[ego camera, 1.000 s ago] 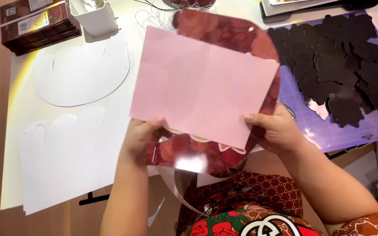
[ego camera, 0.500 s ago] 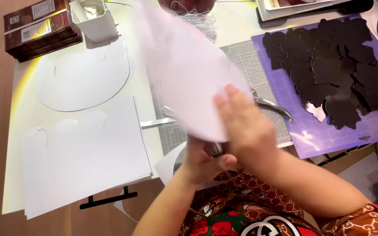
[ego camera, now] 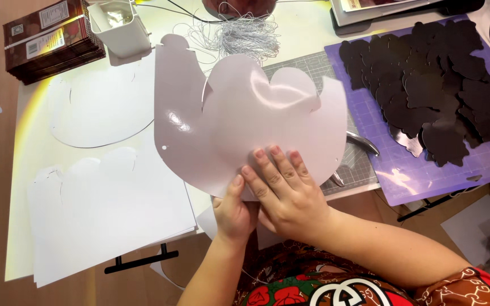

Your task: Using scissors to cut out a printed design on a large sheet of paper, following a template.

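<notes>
Gripping the scalloped card at its 6 o'clock edge: left hand pinching, right hand flat on top. Uncut-looking sheets waiting at 9 o'clock, dark cutouts piled at 2 o'clock.

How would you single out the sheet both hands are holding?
Start at the white table, between the stack of white cut sheets and the purple cutting mat. The glossy pale card sits mid-table under the right hand, its bottom edge gripped by the left hand. Only it has a scalloped top edge and glare.
</notes>
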